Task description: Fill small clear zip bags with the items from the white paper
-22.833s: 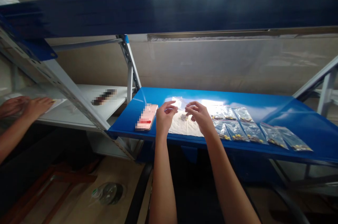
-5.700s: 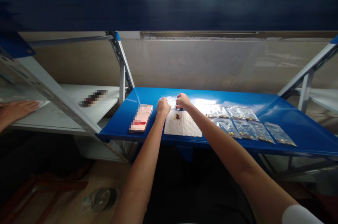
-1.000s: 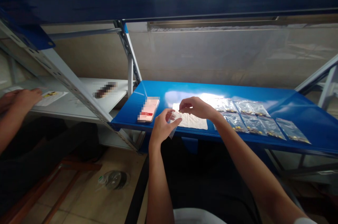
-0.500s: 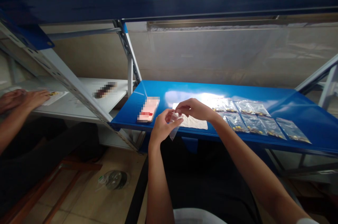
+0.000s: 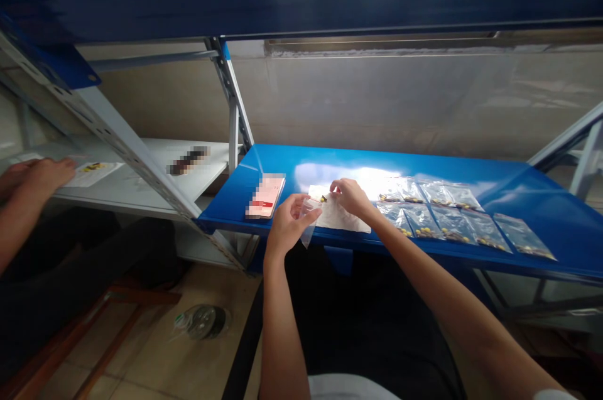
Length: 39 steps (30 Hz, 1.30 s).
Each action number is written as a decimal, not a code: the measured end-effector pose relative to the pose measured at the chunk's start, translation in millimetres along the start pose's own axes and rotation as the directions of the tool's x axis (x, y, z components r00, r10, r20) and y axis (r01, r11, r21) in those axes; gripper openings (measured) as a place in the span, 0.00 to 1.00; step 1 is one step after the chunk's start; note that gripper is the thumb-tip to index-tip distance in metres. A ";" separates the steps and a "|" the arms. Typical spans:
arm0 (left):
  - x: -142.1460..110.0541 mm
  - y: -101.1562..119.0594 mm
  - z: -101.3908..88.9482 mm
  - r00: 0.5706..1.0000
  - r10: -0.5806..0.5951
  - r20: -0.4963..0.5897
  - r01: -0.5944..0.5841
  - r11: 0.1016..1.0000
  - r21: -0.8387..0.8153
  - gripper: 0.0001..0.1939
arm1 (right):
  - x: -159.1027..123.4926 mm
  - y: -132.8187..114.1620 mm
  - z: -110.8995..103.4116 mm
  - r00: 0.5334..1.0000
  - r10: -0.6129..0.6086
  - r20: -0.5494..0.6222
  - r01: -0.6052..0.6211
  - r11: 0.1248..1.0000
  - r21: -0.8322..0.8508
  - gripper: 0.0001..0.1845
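On the blue table (image 5: 280, 159), cloth (image 5: 340, 218) is spread; a clear bag (image 5: 308, 233) is pinched by the left hand (image 5: 288, 221); whether the right hand (image 5: 351, 197) is empty cannot be told.

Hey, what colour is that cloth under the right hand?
The cloth is off-white, a bit creamy; you see it in the head view.

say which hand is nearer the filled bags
Right: the right hand is just left of the filled bags, over the white cloth; the left hand is farther left, holding a clear bag.
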<state>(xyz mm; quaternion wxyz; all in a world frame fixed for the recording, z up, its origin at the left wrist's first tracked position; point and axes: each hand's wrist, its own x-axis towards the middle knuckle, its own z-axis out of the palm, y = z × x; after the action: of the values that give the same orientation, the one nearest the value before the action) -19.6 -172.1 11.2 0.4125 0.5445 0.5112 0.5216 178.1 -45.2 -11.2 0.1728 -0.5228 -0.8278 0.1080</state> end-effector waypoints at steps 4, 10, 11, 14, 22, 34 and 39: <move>-0.2 0.6 -0.2 1.000 -0.002 -0.006 0.002 1.000 0.009 0.25 | 0.8 1.0 -3.3 1.000 -0.012 0.012 0.012 1.000 -0.009 0.08; -0.2 -1.3 -0.2 1.000 -0.006 -0.013 0.007 1.000 0.024 0.24 | 3.5 5.6 -10.5 0.999 -0.040 0.002 0.040 0.999 0.011 0.07; -0.1 -1.7 -0.4 1.000 -0.005 -0.014 0.006 1.000 0.030 0.24 | 3.8 5.4 -10.5 0.999 -0.044 0.002 0.044 0.999 0.015 0.07; 0.9 -3.4 -0.7 1.000 0.002 -0.018 -0.002 0.999 0.049 0.24 | 3.4 2.1 -9.9 0.998 -0.063 -0.004 0.063 0.997 0.037 0.07; 2.7 -6.8 -1.5 0.999 0.029 -0.045 -0.022 0.988 0.152 0.24 | 1.1 -13.4 -8.0 0.993 -0.120 -0.010 0.120 0.979 0.166 0.08; -0.1 -3.4 -3.7 0.997 0.021 -0.070 -0.009 0.986 0.165 0.24 | -2.6 -3.6 4.8 0.987 -0.157 -0.017 0.158 0.983 0.095 0.08; -1.1 -2.1 -5.2 0.997 0.022 -0.068 -0.011 0.987 0.157 0.25 | 2.0 -5.5 7.5 0.990 -0.142 0.015 0.141 0.987 0.074 0.06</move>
<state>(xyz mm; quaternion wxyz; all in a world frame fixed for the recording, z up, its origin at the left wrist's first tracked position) -24.9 -173.4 9.5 0.3461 0.5610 0.5602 0.5017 169.7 -45.8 -15.8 0.1909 -0.4549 -0.8599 0.1309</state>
